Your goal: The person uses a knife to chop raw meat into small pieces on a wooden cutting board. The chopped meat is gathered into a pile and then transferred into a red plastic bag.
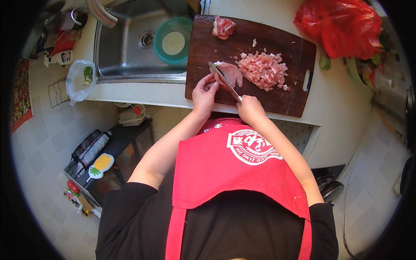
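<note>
My right hand [251, 110] grips the handle of a kitchen knife [226, 82], whose blade slants up and left across a flat piece of raw meat [231, 73]. At the near left end of that piece, the fingers and thumb of my left hand [204, 92] hold its edge, close to the blade. Both lie over a dark wooden cutting board [273, 103]. To the right of the flat piece is a heap of diced raw meat [264, 70]. A separate chunk of red and white meat [224, 27] sits at the board's far left.
Left of the board is a steel sink [125, 65] with a green plastic basin [159, 40] under a faucet [102, 14]. A clear plastic bag [76, 87] hangs at the counter's left. A red plastic bag [339, 29] and a cut green vegetable [324, 62] are at right.
</note>
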Action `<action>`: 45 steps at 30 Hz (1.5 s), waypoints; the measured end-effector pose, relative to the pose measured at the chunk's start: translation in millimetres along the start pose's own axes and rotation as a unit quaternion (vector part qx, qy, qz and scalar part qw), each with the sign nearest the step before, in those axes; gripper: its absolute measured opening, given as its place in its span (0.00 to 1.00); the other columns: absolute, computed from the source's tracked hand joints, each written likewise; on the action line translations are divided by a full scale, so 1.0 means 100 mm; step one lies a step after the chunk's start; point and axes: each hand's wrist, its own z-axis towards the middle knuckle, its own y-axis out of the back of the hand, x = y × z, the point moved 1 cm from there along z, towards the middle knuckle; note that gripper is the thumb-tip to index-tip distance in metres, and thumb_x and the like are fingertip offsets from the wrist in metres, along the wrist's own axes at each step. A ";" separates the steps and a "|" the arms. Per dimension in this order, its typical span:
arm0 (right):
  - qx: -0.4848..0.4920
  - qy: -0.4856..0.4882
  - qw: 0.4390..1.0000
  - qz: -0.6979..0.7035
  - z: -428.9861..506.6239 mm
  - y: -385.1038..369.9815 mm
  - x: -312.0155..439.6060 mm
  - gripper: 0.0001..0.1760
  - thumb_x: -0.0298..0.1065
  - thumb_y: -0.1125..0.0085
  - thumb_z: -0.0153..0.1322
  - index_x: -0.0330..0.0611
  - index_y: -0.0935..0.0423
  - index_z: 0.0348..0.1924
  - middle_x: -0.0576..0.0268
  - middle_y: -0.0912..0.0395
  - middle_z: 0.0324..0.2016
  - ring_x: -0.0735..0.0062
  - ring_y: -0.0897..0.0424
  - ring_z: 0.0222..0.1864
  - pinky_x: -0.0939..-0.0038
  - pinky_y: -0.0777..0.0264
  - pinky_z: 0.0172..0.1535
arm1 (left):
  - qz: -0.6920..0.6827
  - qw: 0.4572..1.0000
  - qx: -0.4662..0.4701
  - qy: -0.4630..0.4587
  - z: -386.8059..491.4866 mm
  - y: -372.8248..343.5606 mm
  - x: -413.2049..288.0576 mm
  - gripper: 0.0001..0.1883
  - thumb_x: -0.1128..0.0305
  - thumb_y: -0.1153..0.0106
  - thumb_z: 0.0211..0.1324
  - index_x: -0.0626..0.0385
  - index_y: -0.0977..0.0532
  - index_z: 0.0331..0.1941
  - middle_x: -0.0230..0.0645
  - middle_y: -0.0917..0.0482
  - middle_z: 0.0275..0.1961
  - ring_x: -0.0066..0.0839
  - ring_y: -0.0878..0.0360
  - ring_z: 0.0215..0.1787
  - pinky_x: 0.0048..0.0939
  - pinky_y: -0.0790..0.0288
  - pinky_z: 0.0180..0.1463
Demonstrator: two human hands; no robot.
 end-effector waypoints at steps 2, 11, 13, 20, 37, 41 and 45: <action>-0.006 0.002 1.000 0.000 -0.01 -0.01 0.01 0.11 0.33 0.41 0.68 0.31 0.21 0.33 0.35 0.20 0.31 0.35 0.20 0.38 0.48 0.26 0.44 | 0.025 1.000 -0.009 -0.009 0.02 -0.01 0.01 0.21 0.78 0.39 0.59 0.68 0.30 0.56 0.35 0.20 0.45 0.20 0.21 0.41 0.20 0.26 0.49; -0.004 0.011 0.999 -0.040 -0.23 0.15 0.14 0.08 0.29 0.45 0.70 0.32 0.23 0.34 0.36 0.19 0.31 0.38 0.18 0.37 0.49 0.24 0.42 | 0.083 0.995 -0.059 -0.003 -0.04 -0.05 -0.01 0.16 0.77 0.38 0.59 0.66 0.28 0.49 0.33 0.19 0.43 0.18 0.20 0.41 0.19 0.27 0.49; 0.011 0.013 0.999 -0.048 -0.32 0.19 0.13 0.08 0.29 0.45 0.69 0.31 0.23 0.33 0.35 0.19 0.30 0.37 0.18 0.37 0.49 0.23 0.41 | 0.070 0.996 -0.058 -0.004 -0.05 -0.05 0.00 0.15 0.77 0.38 0.59 0.65 0.28 0.49 0.33 0.19 0.42 0.17 0.21 0.40 0.18 0.27 0.49; -0.006 0.018 0.999 -0.043 -0.38 0.16 0.06 0.08 0.30 0.43 0.68 0.32 0.24 0.32 0.34 0.21 0.27 0.34 0.19 0.34 0.47 0.25 0.40 | 0.054 0.998 -0.023 -0.006 -0.08 0.03 0.08 0.12 0.77 0.39 0.60 0.65 0.27 0.47 0.31 0.19 0.41 0.16 0.21 0.39 0.17 0.27 0.45; -0.011 -0.028 0.998 -0.057 -0.22 0.18 0.02 0.09 0.31 0.42 0.68 0.33 0.22 0.32 0.37 0.20 0.29 0.37 0.19 0.36 0.47 0.25 0.42 | 0.043 0.999 -0.031 0.003 -0.01 -0.01 -0.04 0.14 0.75 0.39 0.61 0.65 0.26 0.50 0.32 0.20 0.43 0.17 0.22 0.41 0.19 0.27 0.48; -0.004 -0.021 0.998 -0.053 -0.18 0.16 -0.01 0.08 0.31 0.42 0.67 0.33 0.21 0.32 0.37 0.20 0.30 0.37 0.19 0.37 0.48 0.26 0.43 | 0.000 0.999 -0.031 0.017 0.01 0.01 -0.03 0.14 0.76 0.39 0.60 0.65 0.26 0.50 0.31 0.20 0.43 0.16 0.22 0.41 0.18 0.27 0.49; 0.004 -0.014 0.999 -0.040 -0.17 0.17 -0.01 0.08 0.30 0.42 0.67 0.33 0.22 0.32 0.36 0.20 0.30 0.37 0.20 0.37 0.48 0.26 0.42 | 0.018 0.999 -0.026 0.026 0.00 0.02 -0.05 0.14 0.76 0.38 0.60 0.65 0.26 0.49 0.31 0.20 0.43 0.16 0.22 0.41 0.18 0.27 0.49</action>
